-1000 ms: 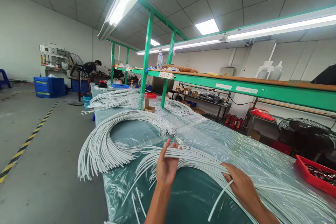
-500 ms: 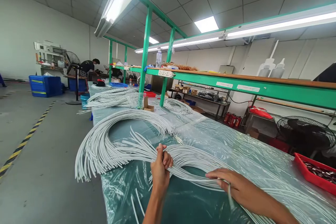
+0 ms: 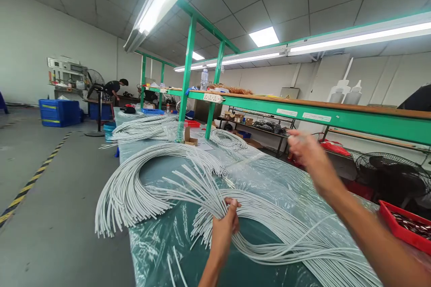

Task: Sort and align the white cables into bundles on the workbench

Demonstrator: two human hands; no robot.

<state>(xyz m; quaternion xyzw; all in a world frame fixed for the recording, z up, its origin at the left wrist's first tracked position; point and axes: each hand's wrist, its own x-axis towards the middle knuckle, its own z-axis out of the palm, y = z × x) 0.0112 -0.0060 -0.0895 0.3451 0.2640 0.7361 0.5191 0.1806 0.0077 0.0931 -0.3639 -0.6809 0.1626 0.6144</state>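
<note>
My left hand [image 3: 226,223] is wrapped round a bundle of white cables [image 3: 207,190]. Their cut ends fan out up and to the left of the fist, and their lengths sag away to the right. My right hand [image 3: 308,154] is raised above the table's far side, apart from the cables. Motion blurs its fingers, so what they hold, if anything, does not show. Beneath the held bundle lies a large curved pile of white cables [image 3: 266,208]. Another arched pile of cables [image 3: 129,184] rests to the left, its ends hanging past the table edge.
Plastic film covers the green table [image 3: 155,251]. A red tray [image 3: 404,228] of small metal parts sits at right. Behind stands a green shelf frame [image 3: 186,71] with a power strip [image 3: 213,97]. Further cable coils [image 3: 148,128] lie beyond, and a person [image 3: 112,87] bends over a far bench.
My right hand has left the cables and swung up and away. My left hand has shifted slightly right with the bundle, whose ends now spread wider and point more upward.
</note>
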